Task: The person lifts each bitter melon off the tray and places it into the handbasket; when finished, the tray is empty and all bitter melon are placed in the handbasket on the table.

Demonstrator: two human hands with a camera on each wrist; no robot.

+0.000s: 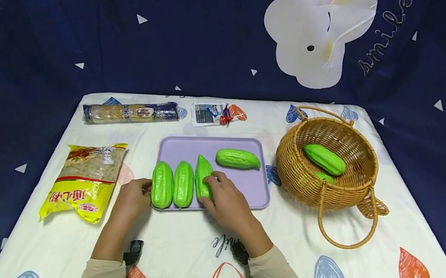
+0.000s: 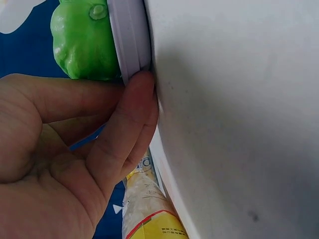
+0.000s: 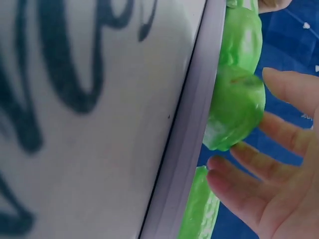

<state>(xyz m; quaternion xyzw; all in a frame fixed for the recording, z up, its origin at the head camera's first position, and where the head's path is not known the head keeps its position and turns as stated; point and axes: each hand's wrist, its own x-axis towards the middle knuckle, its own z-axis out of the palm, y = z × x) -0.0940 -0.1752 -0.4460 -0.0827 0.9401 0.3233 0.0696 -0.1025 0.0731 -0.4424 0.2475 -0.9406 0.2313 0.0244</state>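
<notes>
A lilac tray [image 1: 241, 186] bears several green bitter melons. Three of them stand side by side on its left half: the leftmost melon [image 1: 162, 185], the middle melon [image 1: 184, 184] and the third melon [image 1: 202, 175]. Another melon [image 1: 238, 158] lies crosswise at the back right. My left hand [image 1: 134, 199] pinches the tray's left rim [image 2: 130, 45] beside the leftmost melon, with thumb and fingertips meeting at the edge. My right hand [image 1: 230, 204] grips the third melon, thumb on one side and fingers [image 3: 266, 164] on the other.
A wicker basket [image 1: 299, 184] with melons inside stands at right, one handle folded toward the front. At left lies a yellow food bag [image 1: 84, 184]. Behind the tray are a long noodle pack [image 1: 131, 114] and a small white packet [image 1: 205, 115] with wrapped candy.
</notes>
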